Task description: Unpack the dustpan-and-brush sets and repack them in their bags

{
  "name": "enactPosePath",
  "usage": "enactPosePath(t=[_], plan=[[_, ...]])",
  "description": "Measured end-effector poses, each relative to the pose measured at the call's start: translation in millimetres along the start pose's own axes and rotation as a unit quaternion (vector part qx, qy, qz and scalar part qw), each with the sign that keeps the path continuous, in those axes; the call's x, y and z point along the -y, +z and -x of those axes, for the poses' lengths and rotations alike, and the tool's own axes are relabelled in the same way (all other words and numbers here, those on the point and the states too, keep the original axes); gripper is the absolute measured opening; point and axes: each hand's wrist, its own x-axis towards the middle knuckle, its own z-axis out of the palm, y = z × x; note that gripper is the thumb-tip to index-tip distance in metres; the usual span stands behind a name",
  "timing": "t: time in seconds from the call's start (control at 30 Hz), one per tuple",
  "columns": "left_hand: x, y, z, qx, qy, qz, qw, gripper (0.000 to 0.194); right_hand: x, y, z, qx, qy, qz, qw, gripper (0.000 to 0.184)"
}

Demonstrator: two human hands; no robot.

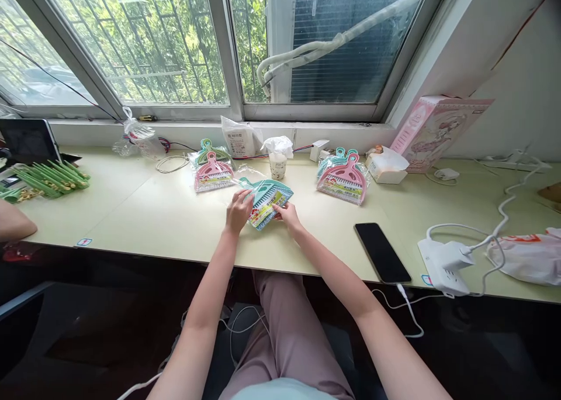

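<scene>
A small teal dustpan and brush set [268, 200] with a printed yellow label, seemingly in clear plastic wrap, is tilted just above the table. Around its upper left, by the handle end, the fingers of my left hand [239, 210] are closed. My right hand [288, 216] pinches its lower right edge, thumb near the label. Left of it lie packed sets, with a pink dustpan set [214, 172] in front of a green one [211, 150]. To the right, another pink dustpan set [344, 179] rests against teal ones behind.
A black phone [382, 252] and a white power strip [445, 266] lie at the right. Behind stand a lidded cup [277, 158], a tissue box [387, 165] and a pink box [438, 132]. At far left are green stalks [52, 178] and another person's arm [15, 221].
</scene>
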Motion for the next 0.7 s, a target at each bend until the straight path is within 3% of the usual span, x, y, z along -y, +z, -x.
enactPosePath(t=[0.1, 0.2, 0.27, 0.3, 0.37, 0.43, 0.5, 0.57, 0.7], plan=[[-14.3, 1.0, 2.5, -0.033, -0.014, -0.032, 0.999, 0.032, -1.3, 1.0, -0.7, -0.017, -0.009, -0.017, 1.000, 0.020], [-23.2, -0.1, 1.8, -0.181, -0.180, -0.072, 0.964, 0.057, 0.8, 0.6, -1.7, -0.021, -0.018, -0.043, 0.999, 0.023], [-21.3, -1.9, -2.3, -0.259, -0.286, -0.029, 0.922, 0.068, 3.1, 0.2, -2.0, -0.023, -0.025, -0.053, 0.998, 0.023], [-18.2, -2.7, -5.1, -0.270, -0.319, 0.024, 0.908, 0.068, 4.3, 0.1, -2.0, -0.024, -0.029, -0.056, 0.998, 0.023], [-10.1, -2.7, -10.8, -0.217, -0.339, 0.186, 0.896, 0.064, 6.0, 0.5, -1.5, -0.023, -0.035, -0.061, 0.997, 0.025], [-3.6, 0.3, -14.3, -0.097, -0.312, 0.361, 0.873, 0.063, 6.8, 1.3, -0.6, -0.019, -0.042, -0.064, 0.997, 0.026], [-1.5, 5.6, -14.7, 0.008, -0.264, 0.470, 0.842, 0.066, 7.0, 1.8, 0.1, -0.012, -0.047, -0.060, 0.997, 0.025], [-2.6, 10.8, -12.8, 0.051, -0.233, 0.508, 0.828, 0.066, 7.5, 1.2, -0.1, 0.000, -0.045, -0.049, 0.998, 0.023], [-3.7, 14.6, -7.6, 0.074, -0.231, 0.523, 0.817, 0.062, 9.9, -3.0, -4.5, 0.030, -0.021, -0.022, 0.999, 0.021]])
